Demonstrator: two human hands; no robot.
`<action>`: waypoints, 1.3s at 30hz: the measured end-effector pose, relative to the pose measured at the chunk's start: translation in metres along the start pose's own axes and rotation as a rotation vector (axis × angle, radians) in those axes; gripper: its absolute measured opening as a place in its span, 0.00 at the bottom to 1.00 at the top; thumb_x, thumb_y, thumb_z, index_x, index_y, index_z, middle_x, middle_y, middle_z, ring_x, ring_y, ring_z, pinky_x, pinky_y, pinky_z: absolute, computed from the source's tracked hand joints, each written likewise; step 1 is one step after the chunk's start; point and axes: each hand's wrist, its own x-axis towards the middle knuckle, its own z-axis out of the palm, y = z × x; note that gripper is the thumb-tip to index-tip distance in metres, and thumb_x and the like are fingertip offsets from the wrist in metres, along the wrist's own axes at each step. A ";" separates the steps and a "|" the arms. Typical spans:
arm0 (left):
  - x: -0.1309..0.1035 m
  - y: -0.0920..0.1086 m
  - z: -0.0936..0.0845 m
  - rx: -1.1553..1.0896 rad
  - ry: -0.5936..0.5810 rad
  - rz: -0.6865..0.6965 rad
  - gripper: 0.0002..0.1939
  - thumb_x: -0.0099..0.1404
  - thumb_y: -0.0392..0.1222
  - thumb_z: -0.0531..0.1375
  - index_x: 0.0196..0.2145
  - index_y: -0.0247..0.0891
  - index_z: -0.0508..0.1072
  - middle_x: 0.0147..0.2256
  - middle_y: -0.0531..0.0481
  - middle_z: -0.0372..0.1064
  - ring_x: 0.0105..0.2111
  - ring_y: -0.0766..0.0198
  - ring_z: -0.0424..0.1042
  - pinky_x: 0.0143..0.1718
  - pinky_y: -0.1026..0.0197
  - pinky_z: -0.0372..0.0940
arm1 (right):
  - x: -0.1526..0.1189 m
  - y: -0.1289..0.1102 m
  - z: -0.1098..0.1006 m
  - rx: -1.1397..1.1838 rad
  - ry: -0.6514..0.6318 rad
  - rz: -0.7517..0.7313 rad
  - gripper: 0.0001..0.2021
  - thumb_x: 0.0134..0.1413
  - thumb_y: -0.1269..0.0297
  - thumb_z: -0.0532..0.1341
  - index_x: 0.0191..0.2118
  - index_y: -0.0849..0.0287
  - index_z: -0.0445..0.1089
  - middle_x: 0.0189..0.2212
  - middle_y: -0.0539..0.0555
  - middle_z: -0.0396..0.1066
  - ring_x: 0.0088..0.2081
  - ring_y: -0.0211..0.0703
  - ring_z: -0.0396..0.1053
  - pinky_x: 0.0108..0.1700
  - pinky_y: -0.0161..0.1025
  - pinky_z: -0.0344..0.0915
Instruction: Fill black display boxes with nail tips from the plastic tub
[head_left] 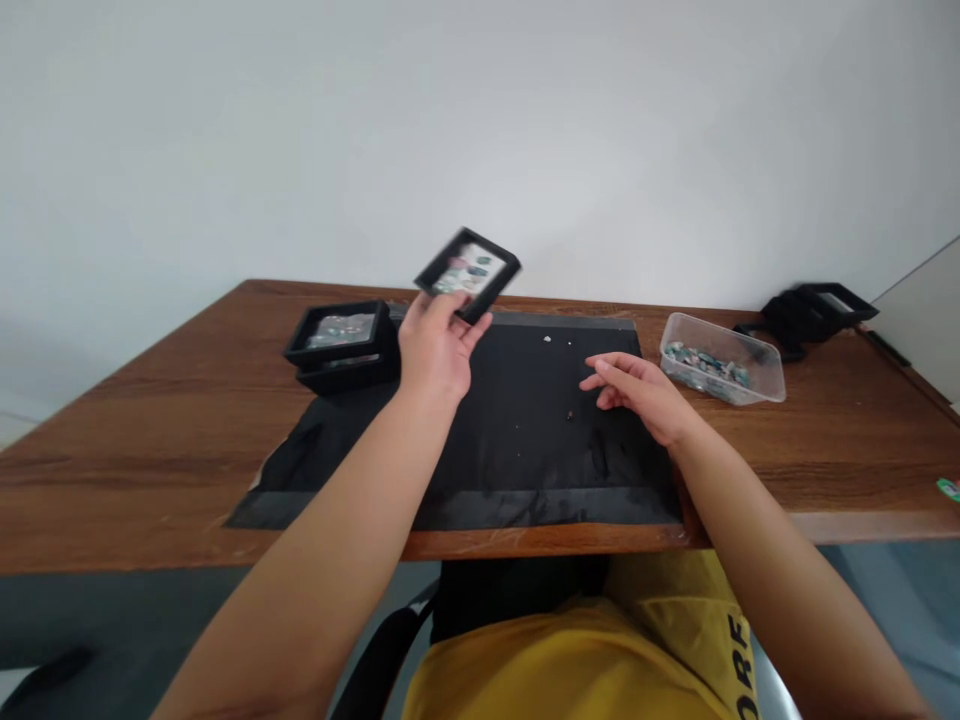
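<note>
My left hand grips a small black box frame by its near edge, tilted up above the back of the black mat. Inside the frame, greenish and pinkish stone pieces show against a white backing; it is slightly blurred. Over the right part of the mat hovers my right hand, fingers apart and holding nothing visible. A few tiny chips, among them a pale one, lie on the mat near it. To the right of that hand is a clear plastic tub with many small stone pieces in it.
Black box frames are stacked at the mat's left, the top one holding stones under clear film. More black frames sit at the far right by the wall. A small green item lies at the right edge of the wooden table.
</note>
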 end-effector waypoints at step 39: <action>0.009 0.047 -0.007 -0.396 0.516 -0.047 0.06 0.69 0.42 0.58 0.33 0.40 0.66 0.35 0.49 0.64 0.39 0.67 0.75 0.36 0.69 0.74 | 0.008 0.023 -0.007 -0.321 -0.047 -0.146 0.21 0.56 0.50 0.70 0.50 0.54 0.70 0.44 0.52 0.75 0.32 0.36 0.68 0.38 0.39 0.69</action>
